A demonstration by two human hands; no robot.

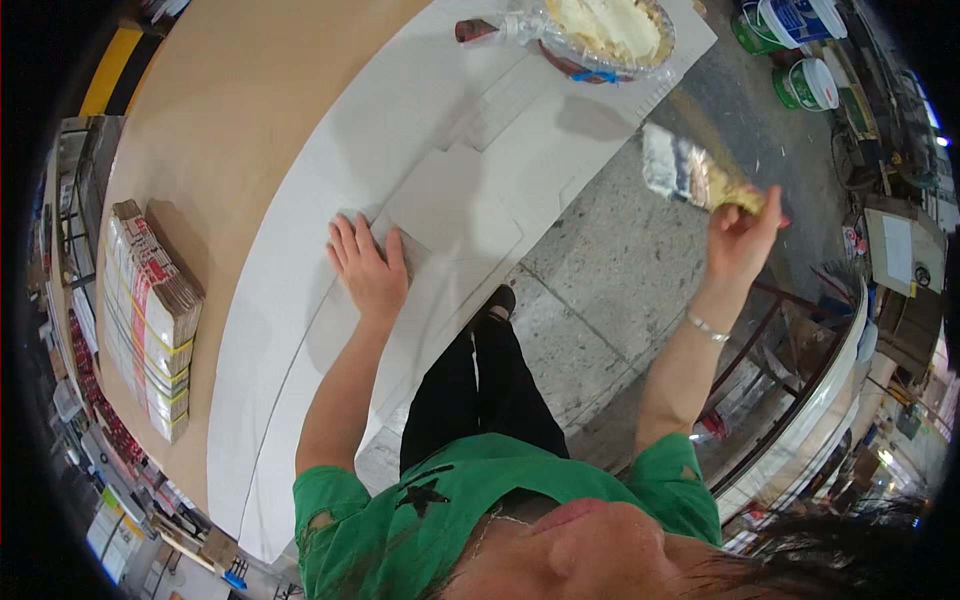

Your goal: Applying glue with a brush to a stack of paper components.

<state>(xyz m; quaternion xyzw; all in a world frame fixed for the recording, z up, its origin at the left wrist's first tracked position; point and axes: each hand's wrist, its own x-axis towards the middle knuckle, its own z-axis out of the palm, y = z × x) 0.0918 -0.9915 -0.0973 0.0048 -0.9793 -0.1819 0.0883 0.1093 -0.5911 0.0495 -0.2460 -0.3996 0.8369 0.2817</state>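
my right hand [742, 235] is closed around the handle of a wide brush [695, 172], thumb and fingers pinching it near its end. i hold it raised, out past the edge of the sheets, with the pale, coated-looking bristles pointing up and to the left and the concrete floor [610, 270] showing behind.

my left hand [372, 275] grips nothing: it lies palm down, fingers loosely spread, against the pale sheets [455, 195]. these overlap in a long run across the brown table [230, 110], some with stepped edges.

at the far end of the sheets sits a plastic-lined bowl [572, 66] of thick cream-coloured paste, well apart from my left hand; a dark red handle-like piece [476, 30] sticks out to its left. over on the left of the table stands a bundled stack [150, 320] tied with yellow bands. two lidded buckets [806, 85] stand beyond the brush, at upper right.
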